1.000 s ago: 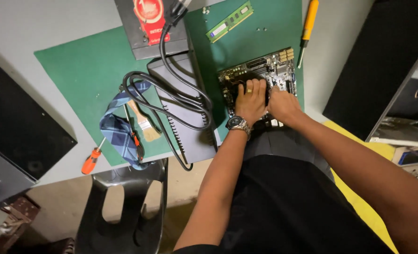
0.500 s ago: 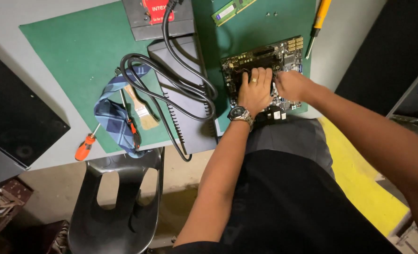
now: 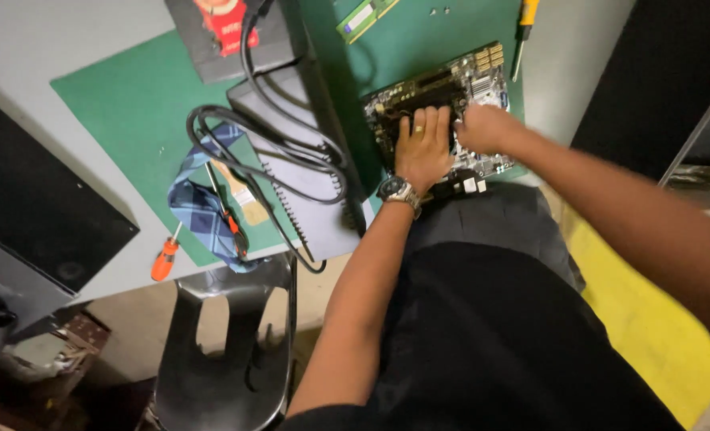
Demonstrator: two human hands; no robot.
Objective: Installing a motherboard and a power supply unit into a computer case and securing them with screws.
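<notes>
Head view looks straight down at my two hands on the motherboard [image 3: 439,100], which lies at the near right edge of the green mat [image 3: 131,104] on the grey surface [image 3: 43,48]. My left hand [image 3: 423,144] lies flat on the board, fingers stretched out and close together, palm pressing down; there is a ring on one finger and a watch [image 3: 399,191] on the wrist. My right hand [image 3: 486,128] is just beside it to the right, curled over the board's right part; I cannot tell whether it pinches anything, since the fingers are blurred. Left of the board a black cable [image 3: 283,152] loops over a grey notebook [image 3: 307,191] with a spiral spine. Further left lies a blue checked cloth [image 3: 199,211] with a small brush [image 3: 243,195] and an orange-handled tool [image 3: 231,219] on it. An orange screwdriver [image 3: 163,259] rests at the mat's near left edge. Beyond the board are a green memory stick [image 3: 367,16], a yellow-handled screwdriver [image 3: 522,28] and a dark box [image 3: 231,44] with a red label. A black chair [image 3: 219,351] stands below the surface, to my left
</notes>
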